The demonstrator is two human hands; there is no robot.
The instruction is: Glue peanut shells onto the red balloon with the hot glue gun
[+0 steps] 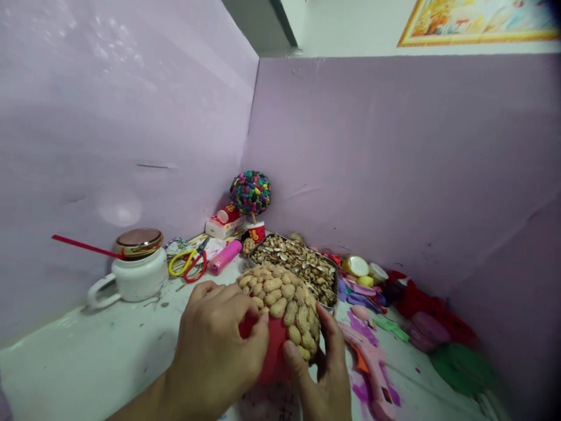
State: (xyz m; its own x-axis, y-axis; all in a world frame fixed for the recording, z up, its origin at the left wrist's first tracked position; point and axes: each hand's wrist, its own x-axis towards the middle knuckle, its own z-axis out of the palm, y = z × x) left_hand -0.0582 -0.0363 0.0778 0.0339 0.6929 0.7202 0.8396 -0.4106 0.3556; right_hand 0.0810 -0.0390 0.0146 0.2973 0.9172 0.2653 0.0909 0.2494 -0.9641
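Observation:
In the middle of the head view is a red ball (275, 345), its upper and right sides covered with peanut shells (280, 295) while the lower front shows bare red. My right hand (322, 368) grips the ball from the right, thumb in front and fingers round the side. Against its left front, my left hand (219, 339) is closed in a pinch, thumb and forefinger together at the border of the shells. Whatever lies between those fingertips is hidden. Just right of my right hand, a pink glue gun (372, 374) lies on the table.
Behind the ball stands a tray of loose shells (302, 263). Scissors (188, 264), a pink cylinder (225, 257) and a white mug (140, 275) with a red stick are to the left. A multicoloured ball (251, 193) stands in the corner; balloons (363, 295) lie right.

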